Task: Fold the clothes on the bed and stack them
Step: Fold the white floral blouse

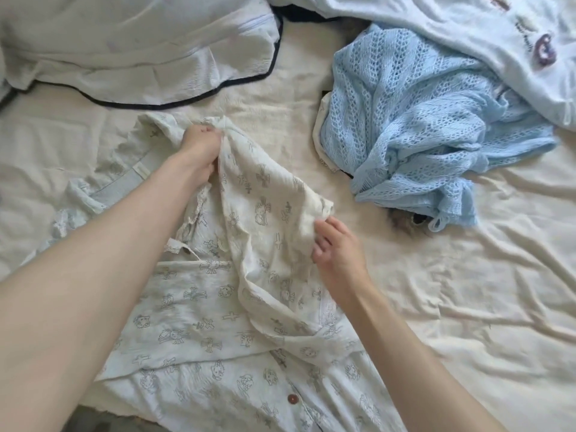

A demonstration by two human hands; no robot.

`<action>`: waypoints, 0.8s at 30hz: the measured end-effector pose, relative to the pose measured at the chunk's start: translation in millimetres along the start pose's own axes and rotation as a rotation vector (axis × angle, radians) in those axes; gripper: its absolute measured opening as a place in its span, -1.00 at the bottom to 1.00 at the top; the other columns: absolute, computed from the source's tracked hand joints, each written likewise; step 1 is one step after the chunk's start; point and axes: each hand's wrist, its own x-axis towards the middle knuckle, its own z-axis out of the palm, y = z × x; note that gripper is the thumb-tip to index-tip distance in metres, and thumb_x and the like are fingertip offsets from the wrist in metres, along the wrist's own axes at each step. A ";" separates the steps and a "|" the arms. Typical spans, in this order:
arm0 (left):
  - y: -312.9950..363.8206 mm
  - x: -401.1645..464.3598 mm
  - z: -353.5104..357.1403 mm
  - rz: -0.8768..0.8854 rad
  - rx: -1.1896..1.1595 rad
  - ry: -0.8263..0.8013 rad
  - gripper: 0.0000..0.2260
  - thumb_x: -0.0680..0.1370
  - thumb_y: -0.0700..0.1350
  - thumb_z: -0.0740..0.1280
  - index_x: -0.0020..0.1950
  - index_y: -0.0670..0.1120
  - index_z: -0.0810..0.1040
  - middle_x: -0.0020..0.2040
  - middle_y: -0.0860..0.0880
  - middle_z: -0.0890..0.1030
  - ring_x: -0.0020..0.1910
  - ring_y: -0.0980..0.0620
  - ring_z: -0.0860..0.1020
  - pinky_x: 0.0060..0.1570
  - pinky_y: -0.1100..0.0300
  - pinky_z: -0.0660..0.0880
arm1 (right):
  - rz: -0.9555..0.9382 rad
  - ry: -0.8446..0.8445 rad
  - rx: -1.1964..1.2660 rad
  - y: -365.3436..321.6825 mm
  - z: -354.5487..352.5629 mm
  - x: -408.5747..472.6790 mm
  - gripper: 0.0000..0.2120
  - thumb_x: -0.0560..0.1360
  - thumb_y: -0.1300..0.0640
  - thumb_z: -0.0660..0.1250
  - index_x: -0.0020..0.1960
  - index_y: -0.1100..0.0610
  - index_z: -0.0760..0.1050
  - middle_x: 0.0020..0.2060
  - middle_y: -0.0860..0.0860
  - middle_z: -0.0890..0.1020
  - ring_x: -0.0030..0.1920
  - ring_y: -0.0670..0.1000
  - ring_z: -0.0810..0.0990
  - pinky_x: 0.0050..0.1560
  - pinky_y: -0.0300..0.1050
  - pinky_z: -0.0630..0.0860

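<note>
Spread across the near middle of the cream-sheeted bed (452,307): a thin white button-front shirt (199,319) printed with small grey crosses and cartoon figures, a reddish button showing near the bottom edge. Reaching far forward, arm nearly straight, the left hand (199,148) with fingers curled tight around a bunched fold at the shirt's upper part, near the collar. Closer in and lower, the right hand (335,247) with wrist bent, thumb and fingertips pinching the cuff end of a sleeve, raised off the bed and stretched between both hands. Heaped to the upper right, well apart from the shirt, a crumpled light blue open-knit cardigan (417,120). Beyond it, a pale white garment with dark embroidered motifs (467,29). At upper left, a white textured garment edged in dark piping (134,51).
</note>
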 end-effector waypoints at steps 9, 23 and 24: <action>-11.6 3.9 7.9 0.102 0.193 0.033 -0.80 0.49 -0.05 0.43 -0.22 -0.09 0.47 -0.23 -0.03 0.53 -0.26 0.02 0.47 -0.31 0.22 0.36 | 0.224 -0.156 -0.361 22.3 21.5 7.3 -0.67 0.63 -0.13 0.02 0.03 0.01 0.48 -0.08 0.12 0.70 -0.09 0.07 0.69 -0.12 -0.03 0.63; -0.1 0.2 -1.2 0.045 0.247 -0.199 -0.48 0.51 -0.28 0.35 0.43 0.01 0.33 0.19 -0.08 0.56 0.00 -0.01 0.59 -0.12 0.12 0.55 | 0.191 0.218 -0.057 -24.2 13.4 38.7 -0.87 0.52 0.28 0.28 -0.19 0.15 0.43 -0.40 0.03 0.49 -0.52 -0.06 0.46 -0.40 -0.20 0.41; -1.8 -0.5 -1.0 0.090 0.325 -0.174 -0.47 0.49 -0.29 0.37 0.42 0.00 0.34 0.22 -0.10 0.54 0.08 -0.05 0.57 -0.01 0.07 0.54 | 0.148 0.229 -0.103 -26.7 11.8 42.6 -0.86 0.51 0.33 0.27 -0.19 0.16 0.45 -0.34 0.06 0.53 -0.41 -0.01 0.51 -0.33 -0.16 0.44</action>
